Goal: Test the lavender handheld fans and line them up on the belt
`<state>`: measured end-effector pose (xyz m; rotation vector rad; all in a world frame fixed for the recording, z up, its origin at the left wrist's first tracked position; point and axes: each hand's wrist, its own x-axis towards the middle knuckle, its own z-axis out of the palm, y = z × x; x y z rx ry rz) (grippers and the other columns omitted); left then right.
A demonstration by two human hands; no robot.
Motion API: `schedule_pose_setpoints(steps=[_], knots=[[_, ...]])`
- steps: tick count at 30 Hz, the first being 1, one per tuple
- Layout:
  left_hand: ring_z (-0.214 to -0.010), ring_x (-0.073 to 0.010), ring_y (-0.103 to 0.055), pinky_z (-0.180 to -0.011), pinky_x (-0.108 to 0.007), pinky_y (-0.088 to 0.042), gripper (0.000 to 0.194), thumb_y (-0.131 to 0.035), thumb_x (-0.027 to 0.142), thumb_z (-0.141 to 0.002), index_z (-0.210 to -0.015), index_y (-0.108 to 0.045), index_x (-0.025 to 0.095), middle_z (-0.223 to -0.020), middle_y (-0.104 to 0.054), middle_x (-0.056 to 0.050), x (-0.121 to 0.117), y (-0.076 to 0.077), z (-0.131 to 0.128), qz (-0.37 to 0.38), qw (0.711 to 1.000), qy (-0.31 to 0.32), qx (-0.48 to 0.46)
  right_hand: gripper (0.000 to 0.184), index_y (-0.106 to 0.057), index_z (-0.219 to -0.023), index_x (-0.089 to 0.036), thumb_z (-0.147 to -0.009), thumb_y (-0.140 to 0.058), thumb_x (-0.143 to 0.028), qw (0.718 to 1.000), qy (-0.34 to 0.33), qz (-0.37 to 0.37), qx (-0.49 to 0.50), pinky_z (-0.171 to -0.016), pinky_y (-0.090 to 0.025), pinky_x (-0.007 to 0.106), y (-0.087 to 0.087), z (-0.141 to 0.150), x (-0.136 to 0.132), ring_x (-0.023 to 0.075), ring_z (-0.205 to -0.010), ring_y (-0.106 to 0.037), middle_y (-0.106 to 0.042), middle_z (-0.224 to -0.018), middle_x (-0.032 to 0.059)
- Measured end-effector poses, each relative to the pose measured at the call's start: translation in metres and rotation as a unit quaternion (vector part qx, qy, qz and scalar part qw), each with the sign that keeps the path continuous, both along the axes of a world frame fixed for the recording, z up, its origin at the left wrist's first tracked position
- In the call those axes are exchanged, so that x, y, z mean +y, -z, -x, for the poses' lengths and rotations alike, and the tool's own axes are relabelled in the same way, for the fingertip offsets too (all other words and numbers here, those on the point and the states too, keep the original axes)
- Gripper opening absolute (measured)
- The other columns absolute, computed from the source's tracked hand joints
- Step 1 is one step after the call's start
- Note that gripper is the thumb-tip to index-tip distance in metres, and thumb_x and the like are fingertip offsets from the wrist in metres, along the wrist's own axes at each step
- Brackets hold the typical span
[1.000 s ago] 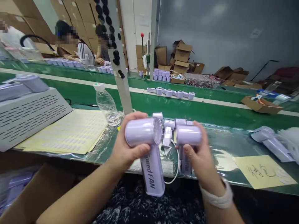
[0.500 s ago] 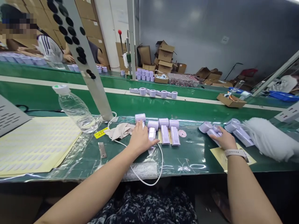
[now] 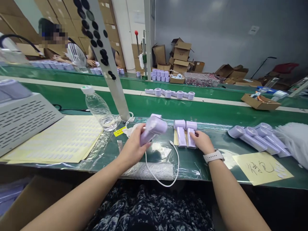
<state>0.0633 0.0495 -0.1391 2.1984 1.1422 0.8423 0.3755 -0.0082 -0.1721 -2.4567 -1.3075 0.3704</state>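
My left hand [image 3: 136,142] grips a lavender handheld device [image 3: 155,126] shaped like a small hair dryer, raised above the table and tilted. Behind it shows the edge of a second lavender piece; whether the same hand holds that too, I cannot tell. My right hand [image 3: 203,141], with a watch on the wrist, has its fingers closed at the handle of a plastic-wrapped lavender device [image 3: 191,138] lying on the table. Left of that lies another wrapped device [image 3: 181,136], the two side by side. A white cable [image 3: 176,170] loops in front of them.
Several lavender devices [image 3: 262,138] lie at the right beside white foam bags [image 3: 295,141] and a handwritten yellow sheet [image 3: 255,168]. To the left are a water bottle [image 3: 99,109], sticker sheets [image 3: 55,138] and a slotted metal box [image 3: 29,118]. A post [image 3: 113,80] rises behind. Co-workers sit across.
My left hand has lifted a device off the table from the row. My right hand has moved left from the right-hand group to the middle row. The view has turned left.
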Motion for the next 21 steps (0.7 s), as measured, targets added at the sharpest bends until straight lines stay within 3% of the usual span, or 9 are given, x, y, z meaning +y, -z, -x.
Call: schedule_pose_setpoints(steps=[2,3,6,8,11,14,17,19,21], knots=[[-0.097,-0.0292,-0.067,-0.086,-0.045,-0.054,0.052,-0.075,0.042,-0.08,-0.123,-0.054,0.02,-0.106,-0.069,-0.01,-0.008,-0.003,0.025,0.103,0.987,-0.017,-0.12,0.031,-0.067,-0.117,-0.016,-0.101,-0.064,-0.042,1.0,0.003,0.001,0.007,-0.089,-0.059,0.043,-0.002,0.001,0.001,0.0223,-0.1,-0.07,-0.07,-0.117,0.0086],[-0.089,-0.027,-0.067,-0.08,-0.041,-0.054,0.051,-0.078,0.05,-0.078,-0.113,-0.057,0.02,-0.096,-0.069,-0.007,-0.013,-0.002,0.034,0.171,0.968,-0.02,-0.184,0.032,-0.067,-0.118,-0.015,-0.1,-0.065,-0.042,1.0,0.008,0.001,0.008,-0.089,-0.058,0.044,-0.004,0.0,0.002,0.0228,-0.101,-0.069,-0.07,-0.117,0.0087],[-0.071,-0.0205,-0.066,-0.069,-0.034,-0.053,0.058,-0.079,0.067,-0.072,-0.098,-0.06,0.018,-0.078,-0.07,-0.003,-0.028,0.004,0.046,0.343,0.874,0.0,-0.343,0.028,-0.069,-0.11,-0.013,-0.098,-0.068,-0.038,0.999,0.032,-0.013,0.019,-0.088,-0.058,0.044,-0.011,-0.002,0.003,0.0235,-0.097,-0.07,-0.072,-0.109,0.009],[-0.068,-0.0179,-0.067,-0.068,-0.031,-0.054,0.062,-0.082,0.069,-0.069,-0.097,-0.065,0.016,-0.079,-0.074,-0.005,-0.036,0.007,0.041,0.394,0.823,0.032,-0.408,0.029,-0.07,-0.106,-0.01,-0.096,-0.066,-0.036,0.997,0.044,-0.048,0.031,-0.083,-0.057,0.044,-0.02,0.006,0.001,0.0281,-0.092,-0.071,-0.074,-0.102,0.0144],[-0.088,-0.0233,-0.073,-0.082,-0.034,-0.058,0.067,-0.082,0.07,-0.067,-0.101,-0.074,0.013,-0.104,-0.078,-0.014,-0.045,0.007,0.022,0.436,0.756,0.081,-0.481,0.051,-0.062,-0.126,-0.007,-0.091,-0.065,-0.043,0.989,0.022,-0.135,0.056,-0.08,-0.056,0.044,-0.034,0.045,-0.013,0.0339,-0.099,-0.07,-0.071,-0.117,0.0228],[-0.123,-0.033,-0.066,-0.105,-0.042,-0.054,0.079,-0.081,0.076,-0.061,-0.11,-0.075,0.014,-0.127,-0.073,-0.017,-0.048,0.007,0.003,0.472,0.689,0.125,-0.536,0.062,-0.058,-0.133,-0.015,-0.084,-0.072,-0.051,0.964,-0.114,-0.215,0.11,-0.084,-0.057,0.044,-0.043,0.103,-0.03,0.0326,-0.104,-0.068,-0.069,-0.125,0.0189],[-0.127,-0.036,-0.064,-0.107,-0.045,-0.053,0.076,-0.081,0.079,-0.055,-0.1,-0.075,0.017,-0.115,-0.077,-0.014,-0.048,0.012,-0.002,0.478,0.663,0.109,-0.565,0.044,-0.065,-0.125,-0.017,-0.094,-0.062,-0.048,0.936,-0.239,-0.239,0.103,-0.082,-0.058,0.045,-0.039,0.139,-0.037,0.0293,-0.096,-0.069,-0.071,-0.111,0.0144],[-0.12,-0.0351,-0.068,-0.104,-0.044,-0.055,0.07,-0.083,0.078,-0.054,-0.089,-0.073,0.019,-0.1,-0.079,-0.009,-0.046,0.017,0.002,0.464,0.667,0.075,-0.579,0.034,-0.071,-0.113,-0.019,-0.1,-0.053,-0.045,0.937,-0.244,-0.242,0.068,-0.091,-0.055,0.05,-0.03,0.136,-0.031,0.0307,-0.101,-0.067,-0.07,-0.109,0.0141],[-0.115,-0.0338,-0.07,-0.099,-0.043,-0.058,0.066,-0.083,0.078,-0.054,-0.082,-0.071,0.02,-0.093,-0.078,-0.006,-0.044,0.019,0.009,0.444,0.676,0.059,-0.585,0.027,-0.072,-0.096,-0.017,-0.099,-0.054,-0.037,0.945,-0.214,-0.247,0.033,-0.109,-0.041,0.062,-0.018,0.122,-0.021,0.0391,-0.124,-0.056,-0.066,-0.123,0.0196]])
